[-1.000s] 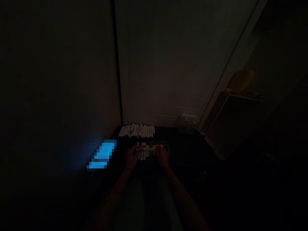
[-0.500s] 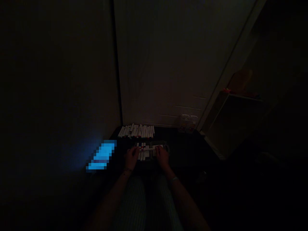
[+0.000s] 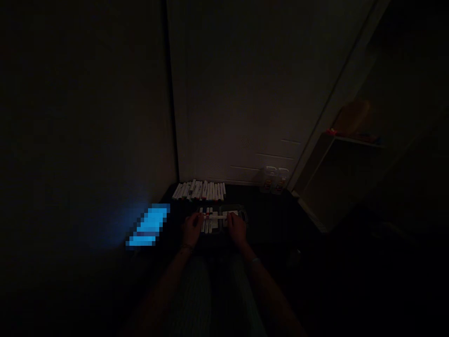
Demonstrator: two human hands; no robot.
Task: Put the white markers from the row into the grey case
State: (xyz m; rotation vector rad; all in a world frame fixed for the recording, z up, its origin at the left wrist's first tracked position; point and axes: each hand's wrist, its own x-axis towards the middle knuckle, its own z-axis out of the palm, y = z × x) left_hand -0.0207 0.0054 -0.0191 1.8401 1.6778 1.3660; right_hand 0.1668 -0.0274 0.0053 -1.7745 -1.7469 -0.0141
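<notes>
A white marker (image 3: 218,217) lies level between my two hands, held by its ends. My left hand (image 3: 191,229) is closed on the left end, and my right hand (image 3: 236,228) pinches the right end. Under the marker sits an open clear plastic case (image 3: 242,210). Several white markers (image 3: 206,227) stand side by side in the left part of the case, close to my left fingers. A pale card or label (image 3: 230,213) shows in its right part, partly behind my right hand. Dim light hides the fine detail of my fingertips.
Several white markers (image 3: 199,191) lie in a row along the back of the dark table (image 3: 273,220). Two clear cases (image 3: 273,180) stand by the wall at the back right. A bright blurred blue screen (image 3: 149,225) is at the left. A shelf unit (image 3: 329,173) stands right.
Almost nothing differs. Both hands keep hold of the white marker over the case, and the view has shifted very slightly.
</notes>
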